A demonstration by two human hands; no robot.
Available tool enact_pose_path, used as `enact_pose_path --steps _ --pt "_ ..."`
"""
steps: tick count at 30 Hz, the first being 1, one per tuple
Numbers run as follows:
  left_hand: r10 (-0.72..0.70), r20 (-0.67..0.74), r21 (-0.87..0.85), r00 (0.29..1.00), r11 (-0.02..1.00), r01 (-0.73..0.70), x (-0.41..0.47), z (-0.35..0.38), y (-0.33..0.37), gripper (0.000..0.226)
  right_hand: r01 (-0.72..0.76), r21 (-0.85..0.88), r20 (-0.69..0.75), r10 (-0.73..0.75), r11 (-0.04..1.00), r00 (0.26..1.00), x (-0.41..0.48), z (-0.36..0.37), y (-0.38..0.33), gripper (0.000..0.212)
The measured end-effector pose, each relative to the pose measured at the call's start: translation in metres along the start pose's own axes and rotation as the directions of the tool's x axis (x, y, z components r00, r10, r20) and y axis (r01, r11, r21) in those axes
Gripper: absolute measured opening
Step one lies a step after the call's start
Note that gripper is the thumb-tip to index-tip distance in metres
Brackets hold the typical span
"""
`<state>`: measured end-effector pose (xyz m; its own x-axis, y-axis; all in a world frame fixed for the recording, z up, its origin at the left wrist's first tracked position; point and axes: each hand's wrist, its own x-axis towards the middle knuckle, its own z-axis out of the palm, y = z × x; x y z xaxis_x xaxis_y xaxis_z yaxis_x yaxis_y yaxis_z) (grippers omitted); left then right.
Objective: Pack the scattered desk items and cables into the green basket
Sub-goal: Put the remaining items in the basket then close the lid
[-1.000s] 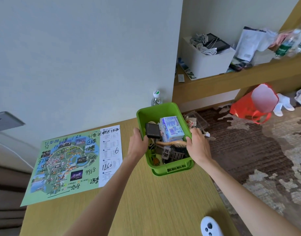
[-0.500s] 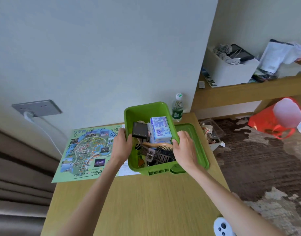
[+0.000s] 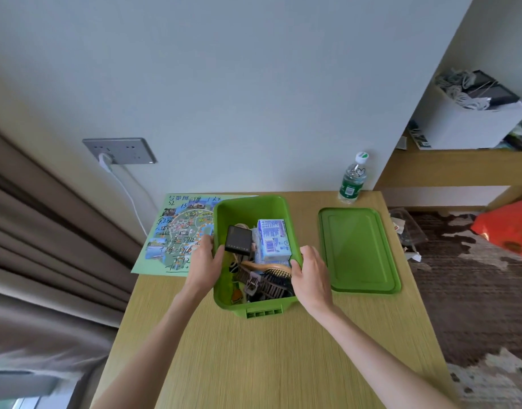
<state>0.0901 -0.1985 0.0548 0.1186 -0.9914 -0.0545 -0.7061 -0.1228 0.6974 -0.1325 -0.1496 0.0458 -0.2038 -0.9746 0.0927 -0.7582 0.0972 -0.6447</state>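
The green basket (image 3: 249, 208) stands on the wooden desk (image 3: 268, 349), partly over a map sheet. Inside it lie a black box (image 3: 238, 240), a white-and-purple carton (image 3: 273, 242), a wooden hairbrush (image 3: 270, 268), a belt (image 3: 258, 283) and some cables. My left hand (image 3: 205, 261) grips the basket's left rim. My right hand (image 3: 311, 274) grips its right rim. Its flat green lid (image 3: 357, 249) lies on the desk just to the right, apart from the basket.
A water bottle (image 3: 352, 180) stands at the desk's back right corner. A green map sheet (image 3: 177, 234) lies at the left by the wall socket and its white cable (image 3: 127, 190). Curtains hang left. A red bag (image 3: 510, 228) sits on the carpet at right.
The view has swung left and down, so the lid and socket came into sight. The basket, held in both hands, has moved left of the lid and over the map's edge.
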Motion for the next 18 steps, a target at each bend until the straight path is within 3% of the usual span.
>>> enact_pose_path --steps 6,10,13,16,18 --pt "-0.024 0.026 -0.096 0.999 0.995 0.027 -0.004 0.002 -0.008 0.013 0.08 0.003 -0.016 -0.08 0.997 0.997 -0.001 0.001 0.007 0.01" --pt "-0.032 0.028 -0.148 0.999 0.988 0.036 -0.005 0.003 -0.01 0.016 0.076 0.083 -0.074 -0.07 0.994 0.995 0.01 -0.011 0.032 0.025" --pt "-0.044 -0.003 -0.181 0.999 0.983 0.042 -0.008 0.006 -0.011 0.019 0.011 -0.182 0.023 -0.007 0.983 1.0 0.013 -0.017 0.073 0.013" --pt "-0.041 -0.016 -0.184 0.999 0.982 0.038 -0.009 0.008 -0.011 0.018 -0.014 -0.461 0.249 0.145 0.887 0.958 0.003 -0.014 0.11 0.038" --pt "-0.04 -0.016 -0.178 0.999 0.983 0.037 -0.009 0.009 -0.011 0.017 0.045 -0.542 0.284 0.132 0.839 0.95 -0.003 -0.013 0.122 0.048"
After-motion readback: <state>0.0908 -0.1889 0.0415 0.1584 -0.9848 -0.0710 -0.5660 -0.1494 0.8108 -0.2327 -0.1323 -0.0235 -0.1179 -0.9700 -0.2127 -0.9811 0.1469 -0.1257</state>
